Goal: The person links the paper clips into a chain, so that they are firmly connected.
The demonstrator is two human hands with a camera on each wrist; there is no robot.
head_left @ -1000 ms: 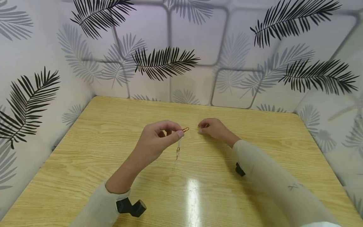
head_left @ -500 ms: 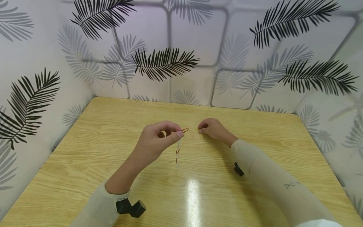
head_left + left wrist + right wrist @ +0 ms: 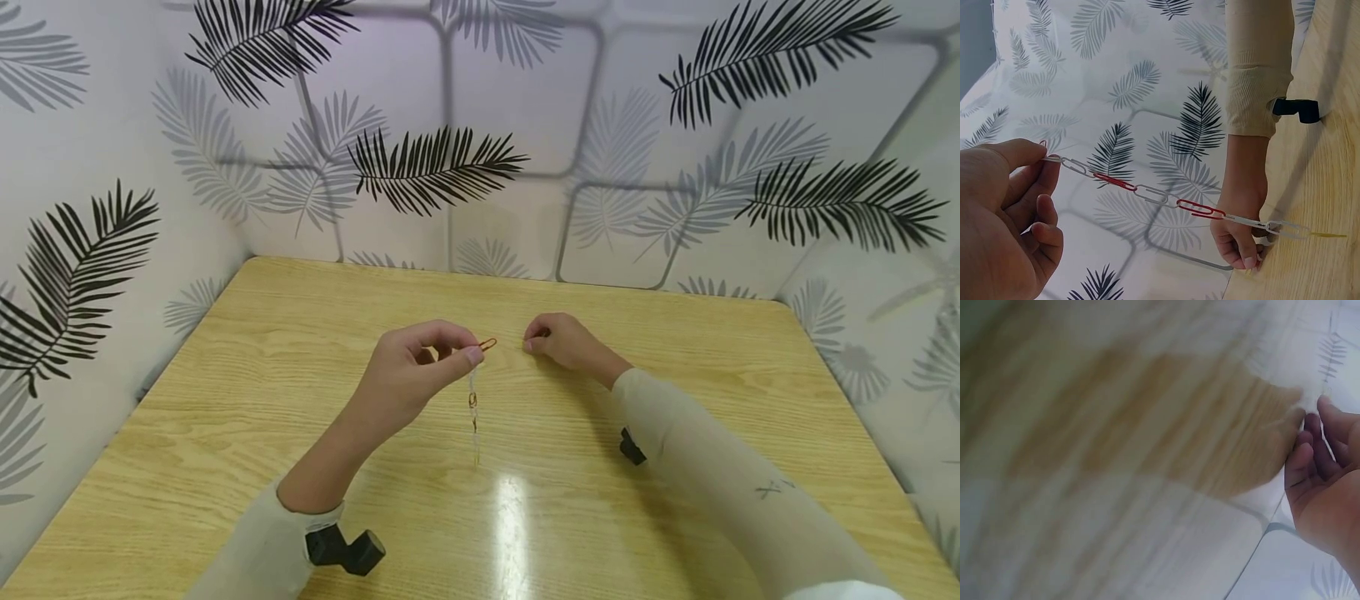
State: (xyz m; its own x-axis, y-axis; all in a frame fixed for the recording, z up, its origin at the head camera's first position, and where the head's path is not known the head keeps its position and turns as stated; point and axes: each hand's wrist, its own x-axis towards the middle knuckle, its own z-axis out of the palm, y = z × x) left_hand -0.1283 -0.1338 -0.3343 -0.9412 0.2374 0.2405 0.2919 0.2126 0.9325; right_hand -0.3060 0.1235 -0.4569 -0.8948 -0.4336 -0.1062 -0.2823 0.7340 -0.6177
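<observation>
A chain of linked paper clips, red, white and yellow, hangs from my left hand. Thumb and forefinger pinch its top, where a red paper clip sticks out to the right. At the lower end of the chain is a yellow paper clip. My right hand is low at the wooden table, to the right of the chain and apart from it. Its thumb and forefinger pinch a tiny yellow piece, seemingly another paper clip, mostly hidden by the fingertips.
The wooden table runs back to a wall with a leaf pattern. A black wrist mount sits on the left forearm, another mount under the right. A bright reflection lies on the tabletop at the front.
The hanging chain swings slightly and its lower end shows more clearly. The yellow piece at my right fingertips shows less than half a second ago. Both hands stay almost in place.
</observation>
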